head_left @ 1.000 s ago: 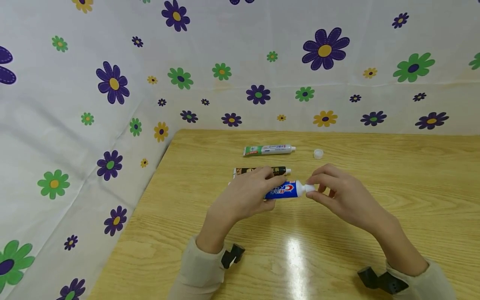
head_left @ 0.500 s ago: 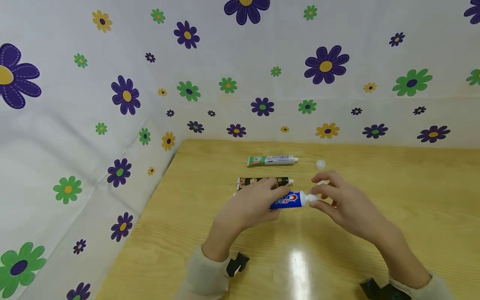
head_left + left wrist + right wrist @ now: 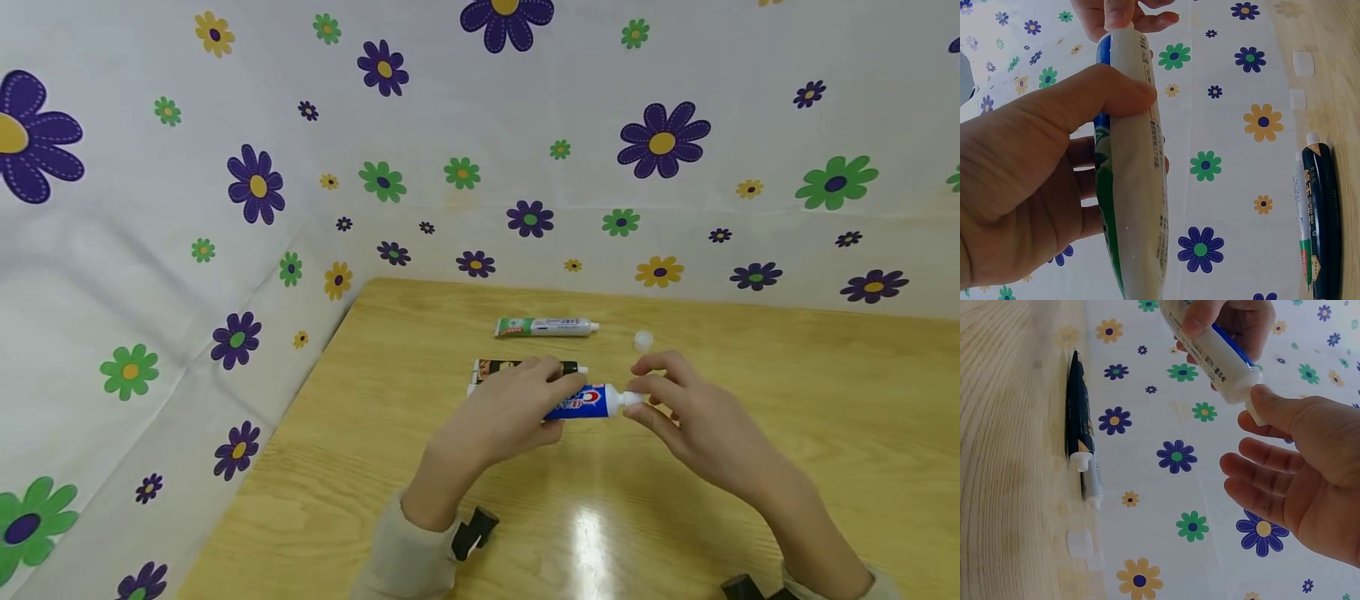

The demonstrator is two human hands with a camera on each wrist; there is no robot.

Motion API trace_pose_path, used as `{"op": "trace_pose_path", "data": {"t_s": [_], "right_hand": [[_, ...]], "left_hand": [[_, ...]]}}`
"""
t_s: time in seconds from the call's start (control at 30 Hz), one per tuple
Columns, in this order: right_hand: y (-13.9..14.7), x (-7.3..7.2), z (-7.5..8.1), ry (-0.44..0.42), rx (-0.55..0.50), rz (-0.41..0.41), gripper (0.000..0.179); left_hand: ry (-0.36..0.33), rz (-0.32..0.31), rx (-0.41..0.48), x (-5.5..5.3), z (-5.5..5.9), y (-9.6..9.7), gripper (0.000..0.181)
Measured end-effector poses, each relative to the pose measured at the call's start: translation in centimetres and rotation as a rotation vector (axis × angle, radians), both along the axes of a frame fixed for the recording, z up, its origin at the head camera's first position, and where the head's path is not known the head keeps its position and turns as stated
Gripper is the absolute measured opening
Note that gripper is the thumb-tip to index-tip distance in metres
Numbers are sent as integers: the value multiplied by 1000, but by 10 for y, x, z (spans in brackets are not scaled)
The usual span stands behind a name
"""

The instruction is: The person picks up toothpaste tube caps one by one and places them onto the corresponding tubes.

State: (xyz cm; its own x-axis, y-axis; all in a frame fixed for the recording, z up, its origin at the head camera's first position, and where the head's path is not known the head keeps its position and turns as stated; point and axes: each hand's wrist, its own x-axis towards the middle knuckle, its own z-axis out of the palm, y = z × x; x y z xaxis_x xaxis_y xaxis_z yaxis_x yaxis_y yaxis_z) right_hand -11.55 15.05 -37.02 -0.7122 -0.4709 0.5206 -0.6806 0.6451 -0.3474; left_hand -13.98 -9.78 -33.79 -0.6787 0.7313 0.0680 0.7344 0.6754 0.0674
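Note:
My left hand (image 3: pixel 510 412) grips a blue and white toothpaste tube (image 3: pixel 588 402) around its body, above the table. The left wrist view shows the thumb pressed on the tube's white back (image 3: pixel 1135 162), which carries small print and a barcode. At the tube's right end, my right hand (image 3: pixel 705 425) pinches the white cap (image 3: pixel 1256 415) between thumb and index finger; its other fingers are loosely bent. Behind the left hand lies a black toothpaste tube (image 3: pixel 491 367), partly covered by it. A green and silver toothpaste tube (image 3: pixel 551 327) lies farther back.
A loose white cap (image 3: pixel 643 341) lies on the wooden table (image 3: pixel 360 475) to the right of the green tube. Near it, a second white cap (image 3: pixel 1095 559) shows in the right wrist view. A flowered white cloth (image 3: pixel 450 100) hangs behind and at the left.
The head view has tilted, so the table sits lower in it. Both hands keep their holds on the tube and its cap, with the right fingers shifting slightly.

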Motion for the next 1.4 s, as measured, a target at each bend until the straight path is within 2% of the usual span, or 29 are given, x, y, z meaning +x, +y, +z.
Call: {"op": "trace_pose_path", "data": {"t_s": [0.2, 0.27, 0.43, 0.53, 0.7, 0.8, 0.93, 1.03, 1.13, 1.3, 1.4], "right_hand": [[-2, -1, 9, -22, -77, 25, 22], [-3, 0, 10, -59, -119, 42, 25], [1, 4, 11, -204, -234, 76, 44], [4, 8, 9, -233, -291, 92, 51], [8, 8, 11, -163, -358, 99, 55], [9, 4, 16, -106, -397, 113, 56], [10, -2, 24, -70, -444, 173, 51], [9, -5, 28, -61, -465, 199, 46], [7, -5, 30, -40, -477, 179, 44], [8, -5, 29, 11, -465, 125, 40], [10, -5, 30, 28, -433, 102, 37]], "left_hand": [[10, -26, 38, -1, 6, -3, 51], [13, -34, 50, 0, 8, -4, 50], [-13, -74, 114, 3, 7, -6, 50], [-10, -83, 157, 3, 4, -6, 51], [-19, -112, 194, -2, 8, -6, 50], [-25, -105, 221, -4, 15, -7, 48], [-20, -91, 259, -5, 25, -6, 47], [-44, -102, 271, -5, 32, -4, 48], [-51, -91, 275, -5, 35, -3, 49], [-5, -64, 250, -2, 36, -1, 49], [-32, -53, 242, -1, 35, 2, 49]]}}
